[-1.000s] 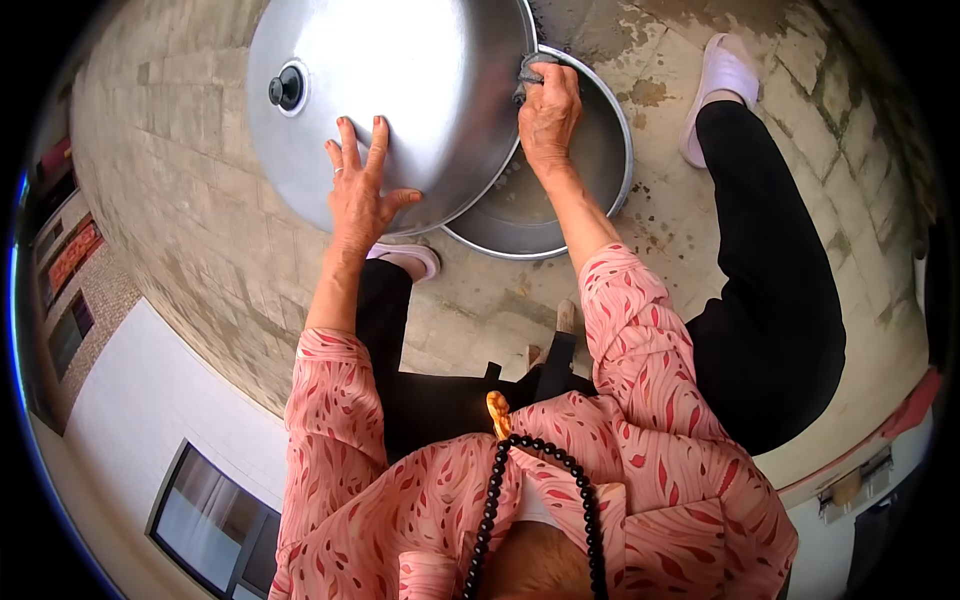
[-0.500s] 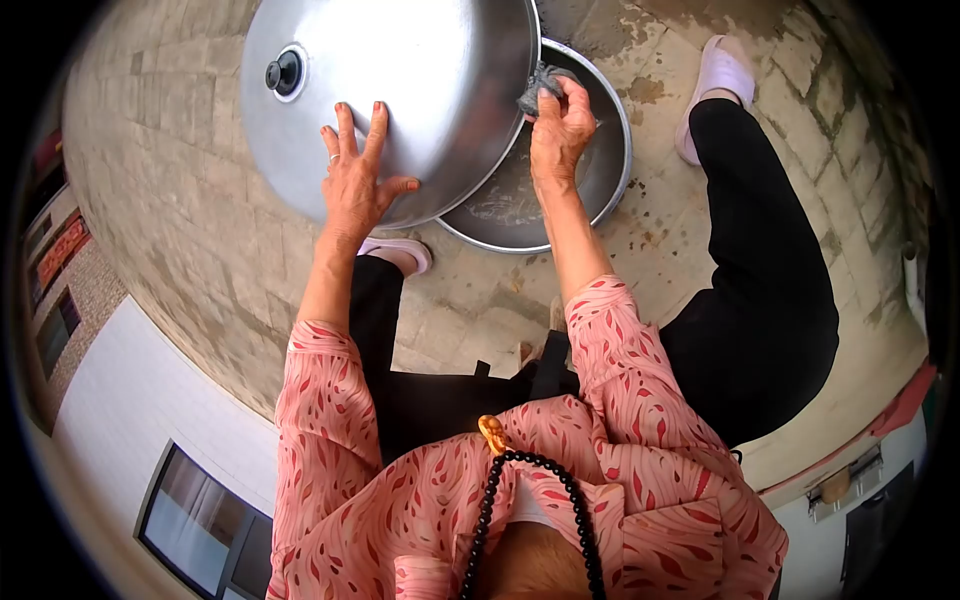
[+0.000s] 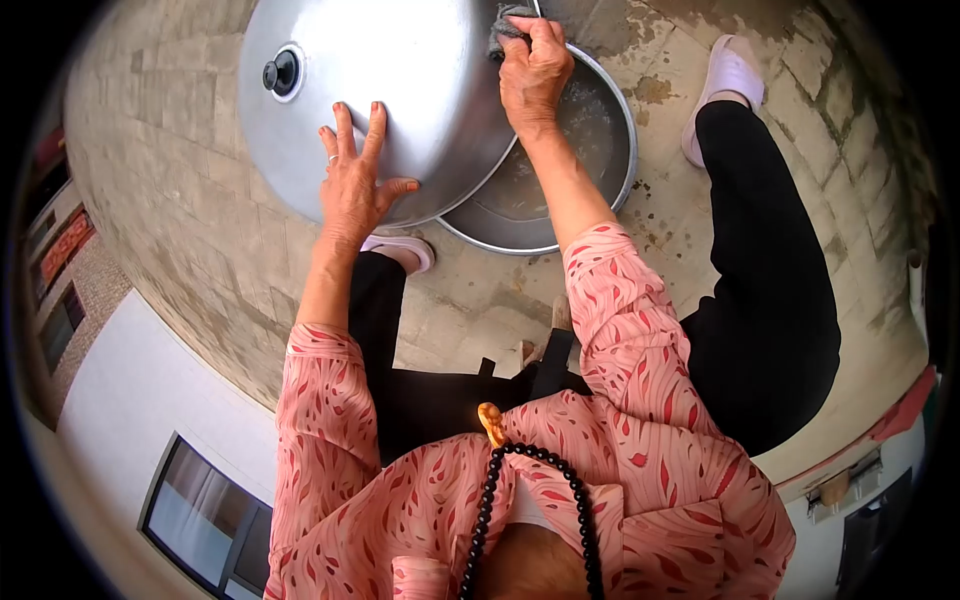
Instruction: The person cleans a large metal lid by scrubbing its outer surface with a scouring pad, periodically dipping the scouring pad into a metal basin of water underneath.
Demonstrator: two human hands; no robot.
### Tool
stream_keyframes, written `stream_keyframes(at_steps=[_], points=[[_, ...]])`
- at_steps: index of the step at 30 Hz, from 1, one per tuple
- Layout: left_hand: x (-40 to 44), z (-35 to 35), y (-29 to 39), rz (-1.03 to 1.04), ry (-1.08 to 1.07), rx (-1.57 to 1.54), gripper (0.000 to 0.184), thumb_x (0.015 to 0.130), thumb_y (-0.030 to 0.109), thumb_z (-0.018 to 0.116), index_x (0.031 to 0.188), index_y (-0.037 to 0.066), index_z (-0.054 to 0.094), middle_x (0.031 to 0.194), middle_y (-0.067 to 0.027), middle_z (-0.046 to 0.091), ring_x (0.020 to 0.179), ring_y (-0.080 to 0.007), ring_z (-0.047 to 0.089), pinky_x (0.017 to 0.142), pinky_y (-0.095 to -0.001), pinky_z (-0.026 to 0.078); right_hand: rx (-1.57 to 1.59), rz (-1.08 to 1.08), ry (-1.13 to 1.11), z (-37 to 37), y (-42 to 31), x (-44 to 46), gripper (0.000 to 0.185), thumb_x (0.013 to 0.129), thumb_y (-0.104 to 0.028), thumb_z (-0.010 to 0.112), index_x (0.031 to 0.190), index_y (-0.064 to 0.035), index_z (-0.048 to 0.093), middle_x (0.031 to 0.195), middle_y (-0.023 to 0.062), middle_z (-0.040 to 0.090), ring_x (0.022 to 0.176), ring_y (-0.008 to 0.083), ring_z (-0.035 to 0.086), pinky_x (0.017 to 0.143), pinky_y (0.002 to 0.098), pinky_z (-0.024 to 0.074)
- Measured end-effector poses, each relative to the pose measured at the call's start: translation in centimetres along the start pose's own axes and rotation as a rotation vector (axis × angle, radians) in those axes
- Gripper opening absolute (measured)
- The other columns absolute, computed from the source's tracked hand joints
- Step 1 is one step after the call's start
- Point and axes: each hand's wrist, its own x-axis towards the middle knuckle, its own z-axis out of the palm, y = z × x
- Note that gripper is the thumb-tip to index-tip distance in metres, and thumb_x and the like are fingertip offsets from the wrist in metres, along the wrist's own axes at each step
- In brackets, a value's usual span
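Note:
A large domed metal pot lid (image 3: 420,90) with a black knob (image 3: 281,73) is tilted over a wide metal basin (image 3: 622,170). My left hand (image 3: 352,180) lies on the lid's outer face with its fingers spread, holding nothing between them. In my right hand (image 3: 535,75) is a grey scouring pad (image 3: 508,38), pinched between thumb and fingers against the lid near its far right rim. Shallow cloudy water (image 3: 515,185) shows in the basin. The lid hides the basin's left part.
Stone paving (image 3: 170,130) with wet patches surrounds the basin. My pale slippers stand either side, the right slipper (image 3: 730,75) beyond the basin and the left slipper (image 3: 405,248) by the lid. A white wall with a window (image 3: 205,515) is at lower left.
My right hand has moved up and left with the scouring pad, from the lid's edge onto its outer face. The left hand stays in place. More of the basin's water now shows.

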Motion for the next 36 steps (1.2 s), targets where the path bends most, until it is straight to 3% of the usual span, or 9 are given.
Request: stream_keyframes(at_steps=[4, 7, 12, 16, 21, 26, 31, 34, 36], points=[[0.1, 0.5, -0.3, 0.029, 0.033, 0.021, 0.111, 0.057, 0.036, 0.086, 0.150, 0.031, 0.026, 0.157, -0.0222, 0.012, 0.134, -0.0562, 0.026, 0.088, -0.0580, 0.051, -0.358, 0.020, -0.008, 0.1, 2.0, 1.9, 0.015, 0.074, 0.002, 0.062, 0.087, -0.0040, 0.065, 0.082, 0.0130, 0.060, 0.080, 0.0334, 0.060, 0.069, 0.0433, 0.0487], [-0.2, 1.1, -0.8, 0.023, 0.044, 0.002, 0.110, 0.057, 0.036, 0.085, 0.150, 0.031, 0.026, 0.156, -0.0227, 0.011, 0.134, -0.0567, 0.025, 0.088, -0.0585, 0.051, -0.131, -0.145, -0.066, 0.3, -2.2, -0.1, 0.012, 0.075, 0.002, 0.060, 0.086, -0.0039, 0.063, 0.081, 0.0124, 0.059, 0.080, 0.0337, 0.059, 0.069, 0.0431, 0.0482], [-0.2, 0.4, -0.3, 0.000, 0.010, 0.004, 0.112, 0.055, 0.035, 0.086, 0.150, 0.031, 0.026, 0.157, -0.0225, 0.011, 0.135, -0.0569, 0.023, 0.090, -0.0598, 0.049, -0.258, 0.062, -0.041, -0.7, 3.1, 1.6, 0.019, 0.075, 0.005, 0.059, 0.091, -0.0048, 0.063, 0.082, 0.0143, 0.059, 0.077, 0.0349, 0.059, 0.071, 0.0454, 0.0474], [-0.3, 1.1, -0.9, 0.027, 0.061, 0.005, 0.111, 0.055, 0.036, 0.086, 0.149, 0.031, 0.027, 0.157, -0.0230, 0.011, 0.135, -0.0573, 0.024, 0.089, -0.0590, 0.050, -0.137, -0.094, -0.080, -0.5, -2.1, -1.4, 0.021, 0.072, 0.008, 0.059, 0.087, -0.0053, 0.062, 0.084, 0.0116, 0.057, 0.082, 0.0338, 0.059, 0.071, 0.0433, 0.0482], [-0.4, 0.2, -0.3, 0.010, 0.041, 0.003, 0.111, 0.054, 0.037, 0.085, 0.150, 0.031, 0.028, 0.157, -0.0221, 0.012, 0.135, -0.0557, 0.024, 0.093, -0.0583, 0.049, -0.326, 0.077, -0.061, -1.4, 0.8, 0.5, 0.021, 0.073, 0.008, 0.060, 0.089, -0.0054, 0.061, 0.083, 0.0126, 0.056, 0.082, 0.0346, 0.059, 0.069, 0.0447, 0.0476], [-0.4, 1.2, -1.3, 0.028, 0.077, 0.016, 0.112, 0.055, 0.039, 0.084, 0.150, 0.031, 0.027, 0.157, -0.0211, 0.012, 0.135, -0.0556, 0.025, 0.089, -0.0568, 0.051, -0.166, -0.025, -0.124, -2.8, -1.5, -5.5, 0.025, 0.072, 0.009, 0.059, 0.091, -0.0054, 0.059, 0.084, 0.0125, 0.053, 0.080, 0.0347, 0.056, 0.070, 0.0454, 0.0467], [-0.3, 0.9, -1.3, 0.047, 0.077, -0.002, 0.110, 0.057, 0.041, 0.083, 0.150, 0.032, 0.026, 0.157, -0.0209, 0.012, 0.134, -0.0557, 0.027, 0.089, -0.0577, 0.051, -0.134, 0.163, -0.087, -5.6, 1.4, -6.8, 0.023, 0.073, 0.009, 0.060, 0.092, -0.0050, 0.060, 0.091, 0.0138, 0.060, 0.083, 0.0350, 0.061, 0.071, 0.0425, 0.0479], [-0.6, 1.3, -1.7, 0.050, 0.074, 0.014, 0.108, 0.058, 0.043, 0.083, 0.150, 0.033, 0.026, 0.157, -0.0216, 0.013, 0.134, -0.0559, 0.027, 0.087, -0.0572, 0.052, -0.474, 0.351, -0.185, -7.9, 4.9, -8.5, 0.020, 0.078, 0.006, 0.061, 0.096, -0.0046, 0.062, 0.097, 0.0138, 0.062, 0.087, 0.0345, 0.062, 0.078, 0.0419, 0.0493], [-0.3, 1.1, -1.6, 0.048, 0.078, 0.017, 0.108, 0.058, 0.043, 0.083, 0.150, 0.033, 0.026, 0.156, -0.0223, 0.014, 0.133, -0.0565, 0.027, 0.087, -0.0575, 0.052, -0.039, 0.995, -0.052, -8.1, 7.1, -9.7, 0.022, 0.085, 0.002, 0.059, 0.106, -0.0065, 0.061, 0.104, 0.0116, 0.063, 0.093, 0.0321, 0.062, 0.083, 0.0458, 0.0489]])
